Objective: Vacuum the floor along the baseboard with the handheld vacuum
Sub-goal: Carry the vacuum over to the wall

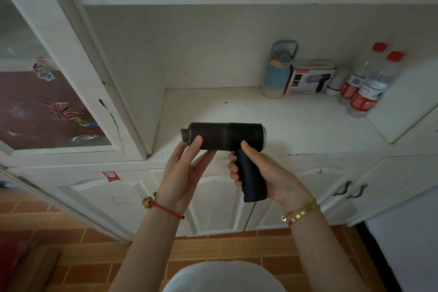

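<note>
A black handheld vacuum (pixel 222 136), shaped like a pistol, is held level in front of the white cabinet, with its nozzle pointing left. My right hand (pixel 260 168) is wrapped around its handle. My left hand (pixel 187 168) touches the front of the barrel from below, thumb and fingertips on it. The orange-brown tiled floor (pixel 213 251) lies below, and it meets the foot of the cabinet (pixel 213 236).
On the cabinet counter (pixel 296 123) stand a blue bottle (pixel 278 71), the vacuum's box (pixel 308 78), a small white container (pixel 335 84) and two water bottles (pixel 369 83) with red caps. A glass door (pixel 35 92) is at the left. Lower doors have dark handles (pixel 350 189).
</note>
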A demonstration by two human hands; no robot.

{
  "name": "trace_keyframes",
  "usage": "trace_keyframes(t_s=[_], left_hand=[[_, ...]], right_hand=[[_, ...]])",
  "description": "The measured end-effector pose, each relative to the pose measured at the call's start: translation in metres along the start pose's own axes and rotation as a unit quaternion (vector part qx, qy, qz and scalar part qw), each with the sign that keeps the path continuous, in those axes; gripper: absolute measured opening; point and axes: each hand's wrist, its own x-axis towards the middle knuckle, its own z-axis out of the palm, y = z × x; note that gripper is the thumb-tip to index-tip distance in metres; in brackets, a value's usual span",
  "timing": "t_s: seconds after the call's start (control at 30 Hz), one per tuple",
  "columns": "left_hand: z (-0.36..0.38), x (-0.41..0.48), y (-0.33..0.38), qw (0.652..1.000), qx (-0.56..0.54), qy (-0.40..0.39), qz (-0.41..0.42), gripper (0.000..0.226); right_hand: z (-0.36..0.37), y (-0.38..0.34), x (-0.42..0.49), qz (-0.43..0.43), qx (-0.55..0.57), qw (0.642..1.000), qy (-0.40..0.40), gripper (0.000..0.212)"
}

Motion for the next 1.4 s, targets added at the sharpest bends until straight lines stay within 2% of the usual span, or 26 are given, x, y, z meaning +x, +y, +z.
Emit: trace_keyframes(t_s=[0.4, 0.63, 0.8, 1.1, 1.27, 1.4], left_hand=[[0.0, 0.014, 0.005, 1.0, -0.013, -0.02, -0.014, 0.048], [-0.006, 0.02, 0.008, 0.999, -0.012, -0.021, -0.034, 0.045], [-0.003, 0.021, 0.005, 0.997, 0.0, -0.035, -0.065, 0.045], [0.01, 0.019, -0.01, 0.985, 0.106, -0.093, -0.096, 0.058], [0.022, 0.016, -0.023, 0.969, 0.179, -0.141, -0.097, 0.04], [0.04, 0.01, -0.036, 0.954, 0.21, -0.188, -0.107, 0.044]], right_hand=[[0.002, -0.006, 0.005, -0.011, 0.018, 1.0, 0.01, 0.034], [0.018, -0.001, 0.002, -0.058, -0.013, 0.994, 0.089, 0.038], [0.018, 0.007, -0.007, -0.061, 0.014, 0.99, 0.128, 0.046], [0.011, 0.023, -0.041, -0.08, 0.051, 0.973, 0.21, 0.049], [0.002, 0.034, -0.066, -0.096, 0.083, 0.962, 0.242, 0.048], [-0.008, 0.045, -0.089, -0.111, 0.111, 0.952, 0.262, 0.047]])
